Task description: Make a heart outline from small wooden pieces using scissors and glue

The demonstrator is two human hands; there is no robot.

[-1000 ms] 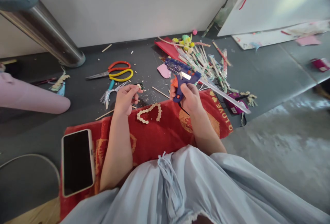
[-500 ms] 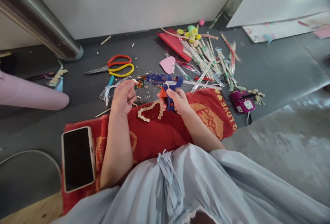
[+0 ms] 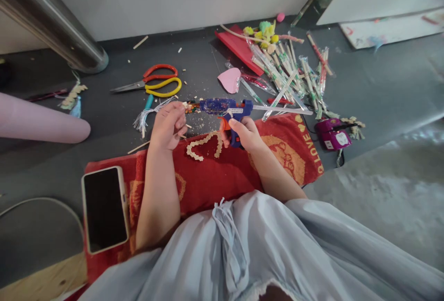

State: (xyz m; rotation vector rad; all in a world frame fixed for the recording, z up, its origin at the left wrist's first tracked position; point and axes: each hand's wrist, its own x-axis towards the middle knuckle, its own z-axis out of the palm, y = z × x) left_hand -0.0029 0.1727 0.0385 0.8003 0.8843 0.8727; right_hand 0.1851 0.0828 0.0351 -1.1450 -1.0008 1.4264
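My right hand (image 3: 242, 131) is wrapped round the handle of a blue glue gun (image 3: 218, 106), fingers at its orange trigger. A long clear glue stick (image 3: 282, 109) sticks out of the gun's back end. My left hand (image 3: 169, 124) is closed in a pinch on a small pale piece (image 3: 186, 105), its kind too small to make out, close against the gun's nozzle. Below the gun, a bent chain of small cream-coloured pieces (image 3: 194, 156) lies on the red towel (image 3: 215, 185).
Scissors (image 3: 152, 83) with red and yellow handles and a white tassel (image 3: 142, 118) lie at left. Behind are a pink heart (image 3: 229, 80) and wrapped sticks (image 3: 277, 70). A purple power adapter (image 3: 333, 135) sits right, a phone (image 3: 105, 209) front left, a metal leg (image 3: 58, 23) back left.
The glue gun's nozzle and the small pale piece in my left hand have come closer together. The whole view has shifted slightly.
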